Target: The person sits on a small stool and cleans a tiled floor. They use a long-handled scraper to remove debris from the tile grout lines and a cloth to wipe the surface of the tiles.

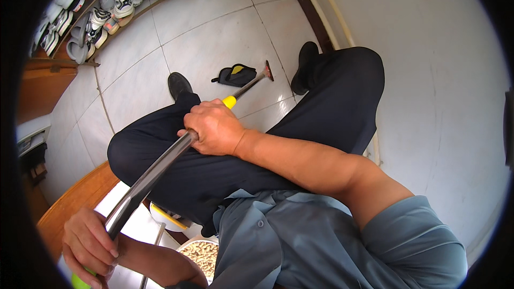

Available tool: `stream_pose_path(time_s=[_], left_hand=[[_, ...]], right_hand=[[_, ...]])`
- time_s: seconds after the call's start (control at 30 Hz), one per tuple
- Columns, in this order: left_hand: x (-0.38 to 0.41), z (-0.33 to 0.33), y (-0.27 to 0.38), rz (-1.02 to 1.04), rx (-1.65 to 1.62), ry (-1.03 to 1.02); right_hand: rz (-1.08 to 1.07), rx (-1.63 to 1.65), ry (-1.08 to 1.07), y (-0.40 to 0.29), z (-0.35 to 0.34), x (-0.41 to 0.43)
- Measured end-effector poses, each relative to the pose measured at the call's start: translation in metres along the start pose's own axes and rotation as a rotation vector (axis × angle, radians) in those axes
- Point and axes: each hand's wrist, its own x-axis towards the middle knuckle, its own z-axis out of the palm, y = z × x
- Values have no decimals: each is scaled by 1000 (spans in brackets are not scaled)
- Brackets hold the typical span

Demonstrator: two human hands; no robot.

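Observation:
A shiny metal pole (pixel 150 176) runs diagonally across my lap. My left hand (pixel 88 245) is wrapped round its near end at the lower left, where a bright green grip (pixel 80 281) shows. Over my thigh, my right hand (pixel 213 128) grips the middle of the pole, just behind a yellow collar (pixel 229 102). Past the collar, a thinner shaft slants to a small reddish and dark scraper-like head (pixel 268 71) near the floor between my feet. Beside that head, a black fabric item with a yellow patch (pixel 241 75) lies on the tiles; its exact kind is unclear.
Shoes crowd a wooden rack (pixel 92 63) at the upper left. A pale wall (pixel 433 88) borders my right side. Near my left side are a curved wooden edge (pixel 80 188), a container with a yellow toothed edge (pixel 168 216) and a white container of light brown pieces, perhaps nuts (pixel 200 253).

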Motion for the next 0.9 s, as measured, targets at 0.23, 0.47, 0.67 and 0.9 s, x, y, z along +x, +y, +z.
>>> stream_pose_path(time_s=[0.23, 0.47, 0.67, 0.9], left_hand=[[11, -1, -15, 6, -21, -96], [8, 5, -12, 16, -2, -10], [3, 4, 0, -19, 4, 6], [2, 4, 2, -29, 16, 50]], right_hand=[[4, -13, -20, 13, -3, -2], [15, 1, -11, 8, -1, -4], [-24, 1, 21, 2, 1, -2], [-1, 3, -16, 4, -1, -3]])
